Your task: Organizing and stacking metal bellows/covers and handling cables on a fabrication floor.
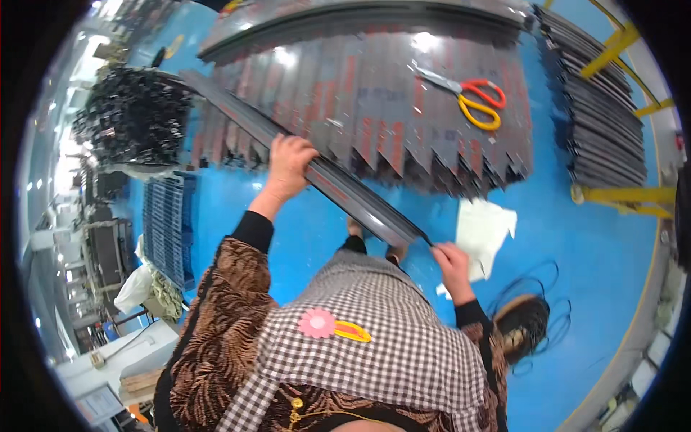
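Closest to the camera, below the chest of a checked apron with a pink flower pin (317, 323), the right hand (452, 263) pinches the near end of a long dark profile strip (338, 186), fingers closed on its tip just above a white sheet of paper (484, 232) lying on the blue floor (590, 273). A coil of thin black cord (529, 317) lies on the floor just right of that wrist. Further out, the left hand (288, 164) is clamped over the middle of the same strip, thumb and fingers wrapped round its edge, so the strip runs diagonally from the right hand up and away to the left, its far end reaching a heap of small black parts (133, 115). Judging from this grip, the strip handles best kept level between both hands, the left steadying the span so the long far end does not sag or twist, the right guiding the tip. Beyond the strip, a fanned row of dark strips (374, 108) is spread on the floor, with red and yellow scissors (471, 101) resting on top. Farther right, another stack of dark strips (604, 108) sits on a yellow rack (619, 194).
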A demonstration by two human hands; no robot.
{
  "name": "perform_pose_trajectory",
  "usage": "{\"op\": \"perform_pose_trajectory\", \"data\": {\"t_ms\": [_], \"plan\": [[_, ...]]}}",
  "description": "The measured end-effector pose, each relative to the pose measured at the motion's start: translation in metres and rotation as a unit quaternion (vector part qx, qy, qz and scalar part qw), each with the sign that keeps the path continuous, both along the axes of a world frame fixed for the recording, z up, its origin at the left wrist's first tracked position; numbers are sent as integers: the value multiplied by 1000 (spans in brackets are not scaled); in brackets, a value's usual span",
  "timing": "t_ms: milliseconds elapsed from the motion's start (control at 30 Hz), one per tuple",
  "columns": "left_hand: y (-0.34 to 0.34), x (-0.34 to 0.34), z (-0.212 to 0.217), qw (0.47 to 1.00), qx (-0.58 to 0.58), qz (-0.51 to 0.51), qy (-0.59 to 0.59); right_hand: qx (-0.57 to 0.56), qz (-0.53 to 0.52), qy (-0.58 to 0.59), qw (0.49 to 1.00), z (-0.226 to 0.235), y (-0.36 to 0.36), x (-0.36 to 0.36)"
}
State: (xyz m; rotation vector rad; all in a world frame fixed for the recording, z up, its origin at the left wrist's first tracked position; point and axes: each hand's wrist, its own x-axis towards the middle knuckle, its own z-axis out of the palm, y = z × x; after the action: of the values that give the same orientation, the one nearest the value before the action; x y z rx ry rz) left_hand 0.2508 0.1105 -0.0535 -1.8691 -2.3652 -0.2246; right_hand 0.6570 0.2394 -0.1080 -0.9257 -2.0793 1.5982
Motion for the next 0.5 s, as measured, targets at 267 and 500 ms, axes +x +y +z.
{"op": "perform_pose_trajectory", "data": {"t_ms": [267,500], "plan": [[2,7,16,1000,-6,12,-10,-70,-10,-35,997,-8,2,10],[4,11,13,999,-20,22,-24,-79,-51,-1,996,13,-1,-29]]}}
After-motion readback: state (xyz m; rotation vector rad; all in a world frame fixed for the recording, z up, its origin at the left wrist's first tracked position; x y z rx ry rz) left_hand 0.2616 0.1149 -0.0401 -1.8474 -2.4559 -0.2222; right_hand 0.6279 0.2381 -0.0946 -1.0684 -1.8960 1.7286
